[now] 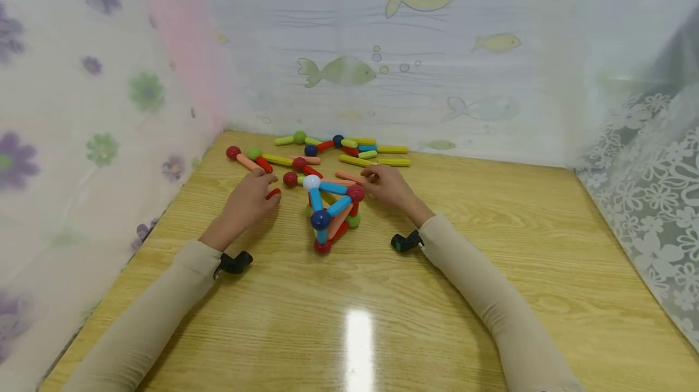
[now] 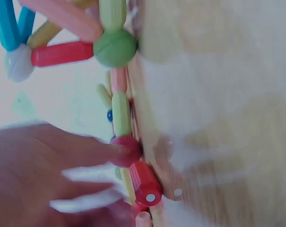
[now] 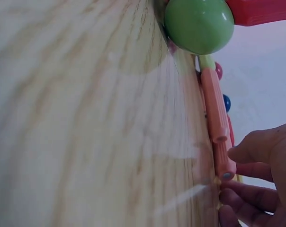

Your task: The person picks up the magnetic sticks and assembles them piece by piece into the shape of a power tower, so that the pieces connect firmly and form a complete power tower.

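Observation:
A built frame of magnetic rods and balls (image 1: 321,219) stands between the two hands, with blue rods near its top. My left hand (image 1: 248,201) is low over the table left of it, fingers spread around a short red rod (image 1: 273,193). In the left wrist view its fingers reach toward a dark red ball (image 2: 127,151), and the red rod (image 2: 146,183) lies beside that ball. My right hand (image 1: 390,185) is behind and right of the frame. Its thumb and loosely bent fingers are right at the end of a pink rod (image 3: 224,161).
Several loose rods and balls lie in a band along the back, among them yellow rods (image 1: 393,162), a green ball (image 1: 300,137) and a dark red ball (image 1: 233,152). Patterned cloths hang at the left, back and right. The wooden table (image 1: 284,319) reflects a bright light in front.

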Tool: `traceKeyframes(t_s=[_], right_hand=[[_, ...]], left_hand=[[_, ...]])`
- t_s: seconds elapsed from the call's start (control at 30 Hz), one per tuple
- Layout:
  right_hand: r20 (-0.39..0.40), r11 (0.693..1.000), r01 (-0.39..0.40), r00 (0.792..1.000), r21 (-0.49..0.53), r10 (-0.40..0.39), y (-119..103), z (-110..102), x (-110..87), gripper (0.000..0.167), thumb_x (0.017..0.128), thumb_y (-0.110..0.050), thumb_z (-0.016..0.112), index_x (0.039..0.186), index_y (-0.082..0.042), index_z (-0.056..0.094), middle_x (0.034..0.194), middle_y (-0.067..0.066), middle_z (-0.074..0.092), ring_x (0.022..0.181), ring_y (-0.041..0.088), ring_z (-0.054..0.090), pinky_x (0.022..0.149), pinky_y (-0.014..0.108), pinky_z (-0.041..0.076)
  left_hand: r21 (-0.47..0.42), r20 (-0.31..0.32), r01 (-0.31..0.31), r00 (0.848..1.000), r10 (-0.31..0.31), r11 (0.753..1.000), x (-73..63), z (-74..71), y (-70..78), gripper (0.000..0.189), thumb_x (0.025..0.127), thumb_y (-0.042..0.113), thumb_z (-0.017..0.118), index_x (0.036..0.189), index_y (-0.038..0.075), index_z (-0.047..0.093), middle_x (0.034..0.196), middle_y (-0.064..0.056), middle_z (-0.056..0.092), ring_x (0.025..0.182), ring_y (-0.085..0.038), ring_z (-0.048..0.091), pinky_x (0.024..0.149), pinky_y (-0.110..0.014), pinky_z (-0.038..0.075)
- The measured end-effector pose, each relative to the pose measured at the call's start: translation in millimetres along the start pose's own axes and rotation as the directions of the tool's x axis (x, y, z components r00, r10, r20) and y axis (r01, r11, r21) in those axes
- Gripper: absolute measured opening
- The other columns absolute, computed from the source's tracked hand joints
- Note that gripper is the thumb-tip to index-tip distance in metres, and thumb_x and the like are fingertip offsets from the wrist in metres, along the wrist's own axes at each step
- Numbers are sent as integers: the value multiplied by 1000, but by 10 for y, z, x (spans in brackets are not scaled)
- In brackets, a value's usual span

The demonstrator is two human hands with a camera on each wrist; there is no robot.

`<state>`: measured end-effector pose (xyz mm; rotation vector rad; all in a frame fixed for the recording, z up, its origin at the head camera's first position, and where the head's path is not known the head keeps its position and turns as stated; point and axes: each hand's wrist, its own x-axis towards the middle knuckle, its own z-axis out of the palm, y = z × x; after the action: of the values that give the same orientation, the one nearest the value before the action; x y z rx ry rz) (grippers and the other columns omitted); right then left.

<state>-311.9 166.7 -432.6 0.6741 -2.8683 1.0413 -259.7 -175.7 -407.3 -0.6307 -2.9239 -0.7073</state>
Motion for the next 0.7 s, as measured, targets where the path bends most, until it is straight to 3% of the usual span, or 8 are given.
traceKeyframes(t_s=[0.07,0.13,0.2,0.33,0.43,0.53,0.6,0.7], right_hand=[[-2,1000,-3,1000,6,3,-2,-4,-23,33,102,-14,66,132,1,67,121,17,70,108,30,67,91,44,55],[-3,1000,-8,1000,26,8,-7,-6,-59,36,102,-13,66,134,2,66,124,18,69,110,31,66,93,45,54],[-24,999,-14,1000,44,15,-15,-8,-109,38,101,-12,66,136,3,64,126,18,68,112,32,66,95,46,54],[-129,983,39,992,182,-15,-11,6,-244,37,99,-2,63,136,1,65,130,14,67,113,31,64,94,49,54],[-164,908,205,974,365,-154,-31,4,-348,46,94,6,55,140,3,61,135,16,64,117,34,61,94,55,52],[-92,817,319,945,481,-315,-101,0,-421,55,92,5,53,148,3,53,145,19,56,124,35,56,97,60,49],[-8,804,324,929,498,-370,-158,10,-451,64,94,0,57,156,-2,44,155,17,48,131,31,52,100,60,47],[91,813,296,917,502,-390,-212,63,-478,75,96,-2,64,164,-12,34,164,11,37,136,27,48,101,61,46]], left_hand=[[75,28,94,995,-96,993,-1,-12,-35,23,98,7,67,110,-12,68,104,-25,62,83,-32,54,74,-44,49],[77,68,137,987,-142,988,-3,-20,-74,17,98,7,67,99,-9,69,87,-19,60,74,-29,52,66,-40,45],[19,69,132,989,-133,991,-1,-39,-100,17,100,9,66,100,-8,71,81,-15,61,69,-26,53,63,-38,44],[-223,-22,49,998,-55,974,14,-159,-45,32,102,19,69,124,-5,71,102,-16,71,85,-28,65,75,-44,54],[-449,-71,-12,997,-22,893,15,-264,111,40,102,28,72,132,2,70,118,-12,71,103,-29,66,87,-47,54],[-614,-92,-56,996,0,787,7,-309,284,42,100,34,73,133,8,71,122,-7,70,105,-27,67,87,-40,54],[-678,-105,-94,994,31,729,9,-306,369,41,101,32,73,134,9,71,124,-8,71,106,-28,68,87,-36,55],[-710,-116,-141,990,84,690,30,-268,426,36,102,27,71,134,10,72,123,-10,72,104,-28,68,86,-33,56]])
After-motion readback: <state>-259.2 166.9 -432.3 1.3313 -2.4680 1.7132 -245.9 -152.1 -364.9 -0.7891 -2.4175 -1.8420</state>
